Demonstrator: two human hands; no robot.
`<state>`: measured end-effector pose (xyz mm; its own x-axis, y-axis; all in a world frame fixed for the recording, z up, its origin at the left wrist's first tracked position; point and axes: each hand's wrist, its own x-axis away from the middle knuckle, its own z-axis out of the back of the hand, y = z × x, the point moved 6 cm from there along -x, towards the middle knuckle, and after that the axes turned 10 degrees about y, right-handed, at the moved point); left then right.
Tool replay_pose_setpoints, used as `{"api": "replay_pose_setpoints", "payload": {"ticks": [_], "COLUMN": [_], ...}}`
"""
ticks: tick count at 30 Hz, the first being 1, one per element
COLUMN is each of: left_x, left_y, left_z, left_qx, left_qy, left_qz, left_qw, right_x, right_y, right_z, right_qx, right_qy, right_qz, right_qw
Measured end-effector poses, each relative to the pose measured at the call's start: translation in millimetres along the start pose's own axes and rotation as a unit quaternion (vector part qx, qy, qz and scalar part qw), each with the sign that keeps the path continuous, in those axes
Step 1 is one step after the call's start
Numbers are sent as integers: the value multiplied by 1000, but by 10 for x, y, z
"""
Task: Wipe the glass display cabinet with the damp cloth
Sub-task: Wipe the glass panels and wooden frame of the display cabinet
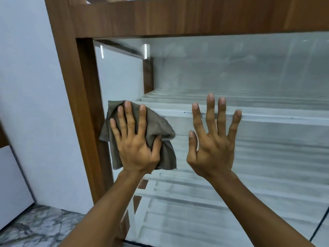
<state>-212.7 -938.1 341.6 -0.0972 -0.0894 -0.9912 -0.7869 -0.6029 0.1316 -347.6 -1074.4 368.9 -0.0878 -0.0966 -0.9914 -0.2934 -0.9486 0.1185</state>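
- Streaky glass (249, 72) lies right of the wooden frame (83, 104).
- Left hand (136, 141), fingers spread, thumb hooking a fold, presses cloth (160, 125) beside it; overlap flat strokes.
- Right hand (211, 139), fingers splayed, holds nothing.

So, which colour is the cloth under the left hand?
The cloth is a dull grey-brown, almost olive, seen in the head view under the left hand.

We count two hands, the left hand (137, 147) at eight o'clock and the right hand (211, 148) at four, one grey cloth (160, 125), one glass cabinet (85, 104), and perhaps three slatted shelves (267, 114) behind hazy glass.
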Motion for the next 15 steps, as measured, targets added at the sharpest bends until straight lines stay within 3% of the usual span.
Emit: {"api": "replay_pose_setpoints", "payload": {"ticks": [5,10,15], "left_x": [8,38,178], "left_y": [11,-13,-76], "left_z": [9,63,12], "left_qx": [7,91,23], "left_qy": [14,50,23], "left_qz": [2,22,-56], "left_qw": [1000,994,998], "right_x": [35,95,380], "right_y": [26,45,36], "right_z": [-2,-35,-83], "right_qx": [6,29,54], "right_qy": [-13,-13,9], "right_qz": [28,57,103], "right_qw": [1000,998,993]}}
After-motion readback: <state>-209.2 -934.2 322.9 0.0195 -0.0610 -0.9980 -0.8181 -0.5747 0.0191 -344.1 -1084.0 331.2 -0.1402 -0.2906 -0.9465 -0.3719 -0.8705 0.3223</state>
